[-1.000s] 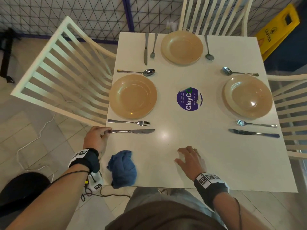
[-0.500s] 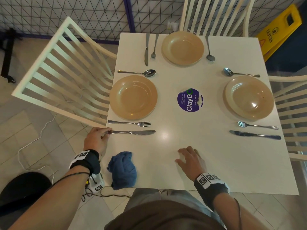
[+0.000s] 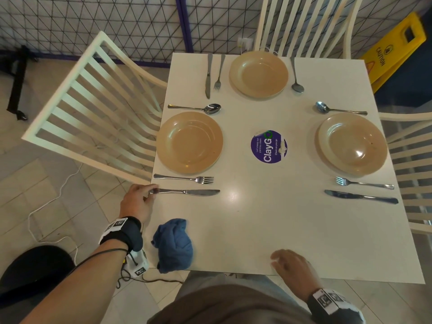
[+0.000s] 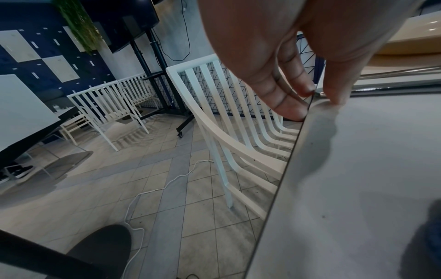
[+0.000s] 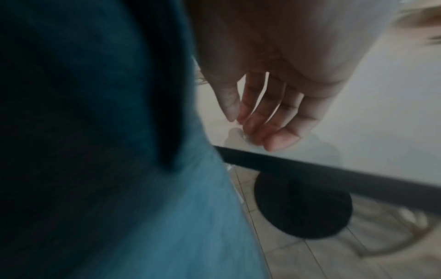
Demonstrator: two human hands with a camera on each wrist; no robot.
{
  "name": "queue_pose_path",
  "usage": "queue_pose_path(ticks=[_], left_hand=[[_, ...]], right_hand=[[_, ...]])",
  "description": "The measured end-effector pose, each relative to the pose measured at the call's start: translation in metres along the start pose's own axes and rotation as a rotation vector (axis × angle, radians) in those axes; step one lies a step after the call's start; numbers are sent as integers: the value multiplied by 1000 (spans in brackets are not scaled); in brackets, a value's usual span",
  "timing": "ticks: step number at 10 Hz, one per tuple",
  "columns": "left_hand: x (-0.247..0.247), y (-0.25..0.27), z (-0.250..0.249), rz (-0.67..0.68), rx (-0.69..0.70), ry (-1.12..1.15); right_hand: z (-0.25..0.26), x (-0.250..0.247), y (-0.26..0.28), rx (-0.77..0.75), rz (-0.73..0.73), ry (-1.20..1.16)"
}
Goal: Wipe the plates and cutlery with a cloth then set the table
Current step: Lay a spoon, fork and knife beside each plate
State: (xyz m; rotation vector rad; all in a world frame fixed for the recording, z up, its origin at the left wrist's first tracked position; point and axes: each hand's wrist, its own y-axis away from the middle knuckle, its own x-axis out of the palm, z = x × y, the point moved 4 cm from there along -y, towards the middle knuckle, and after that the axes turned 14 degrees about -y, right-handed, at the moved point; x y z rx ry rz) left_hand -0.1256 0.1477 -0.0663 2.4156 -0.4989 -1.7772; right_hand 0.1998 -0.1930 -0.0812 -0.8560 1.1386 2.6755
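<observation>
Three tan plates sit on the white table [image 3: 280, 218]: one at the left [image 3: 189, 142], one at the far side [image 3: 258, 74], one at the right [image 3: 353, 143]. Each has a knife, fork and spoon beside it. My left hand [image 3: 138, 199] pinches the handle end of the near-left knife [image 3: 187, 192] at the table's left edge; in the left wrist view my left fingertips [image 4: 307, 90] meet the thumb on that handle. A crumpled blue cloth [image 3: 174, 245] lies at the near left corner. My right hand [image 3: 292, 267] hovers with loose fingers over the table's near edge, holding nothing.
White slatted chairs stand at the left [image 3: 93, 108], far [image 3: 304, 24] and right [image 3: 411, 160] sides. A round purple sticker [image 3: 268, 147] marks the table's middle. A yellow caution sign [image 3: 395, 50] leans at the back right. A white cable [image 3: 53, 206] runs over the floor tiles.
My right hand has drawn back from the tabletop to the near edge. The left hand stays on the knife handle.
</observation>
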Motion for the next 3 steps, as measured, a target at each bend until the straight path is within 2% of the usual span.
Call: queue_pose_path(ticks=[3], left_hand=[[-3,0,-2,-3,-5,-15]], right_hand=[[-110,21,20,11,-116,-190]])
